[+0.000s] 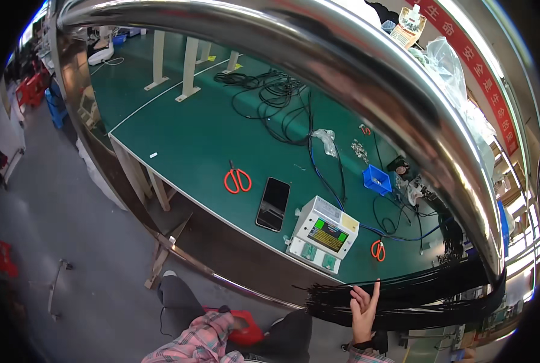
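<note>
My right hand (364, 311) is raised at the lower right, against a thick bundle of long black cables (427, 302). Its index finger points up, the other fingers are half bent and the thumb stands apart. I see no thing held in it. My left arm in a pink and grey plaid sleeve (194, 340) comes in from the lower edge. At its end my left hand (238, 325) is smeared by motion over a red seat, so its fingers cannot be made out. Nearest the right hand on the green table is a white tester box (325, 233) with a lit screen and green sockets.
On the green table (179, 139) lie a phone (273, 204), red-handled scissors (238, 180), smaller scissors (377, 250), a blue bin (377, 179) and coiled black cables (270, 91). A shiny metal tube (342, 54) arches across the view. The red seat (252, 333) is below.
</note>
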Motion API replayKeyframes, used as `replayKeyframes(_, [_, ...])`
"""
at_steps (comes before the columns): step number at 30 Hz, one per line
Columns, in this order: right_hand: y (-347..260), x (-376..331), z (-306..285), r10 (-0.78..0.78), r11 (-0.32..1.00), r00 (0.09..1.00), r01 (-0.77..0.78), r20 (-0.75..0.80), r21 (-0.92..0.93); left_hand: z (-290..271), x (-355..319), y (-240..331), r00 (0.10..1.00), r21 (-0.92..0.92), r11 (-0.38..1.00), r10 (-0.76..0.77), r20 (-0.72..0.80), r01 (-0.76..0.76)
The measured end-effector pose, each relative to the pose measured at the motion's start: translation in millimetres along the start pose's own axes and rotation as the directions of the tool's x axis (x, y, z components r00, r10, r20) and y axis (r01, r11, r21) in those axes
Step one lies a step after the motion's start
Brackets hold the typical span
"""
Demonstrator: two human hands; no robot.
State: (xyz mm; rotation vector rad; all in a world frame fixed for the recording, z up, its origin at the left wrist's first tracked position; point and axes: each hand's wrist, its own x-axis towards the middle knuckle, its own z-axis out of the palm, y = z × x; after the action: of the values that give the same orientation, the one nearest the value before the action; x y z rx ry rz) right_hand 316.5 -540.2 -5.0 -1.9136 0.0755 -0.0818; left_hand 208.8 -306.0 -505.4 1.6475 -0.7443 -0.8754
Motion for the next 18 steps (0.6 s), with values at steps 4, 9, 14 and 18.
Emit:
replayKeyframes(4, [12,-2,-2,-0.117,0.992,0.993,0.117,0.009,-0.037,-10,20,-33,0.990,0.189,0.979,-0.092,0.104,0.071])
replayKeyframes(9, [-9,-19,0,-0.226,0.921,0.960,0.266,0.166,-0.285,-81,24,8,0.930,0.312,0.895,-0.359,0.079,0.319])
replayKeyframes(14, [-92,-73,-32,-0.524,0.687,0.761,0.643,0.383,-0.338,-146,-21,237,0.947,-0.010,0.999,0.027,-0.319,-0.031])
replayKeyframes(18, [-127,-109,-104,-0.731,0.588,0.677,0.685,0.079,-0.431,-183,-55,423,0.832,0.247,0.929,0.360,-0.422,-0.276])
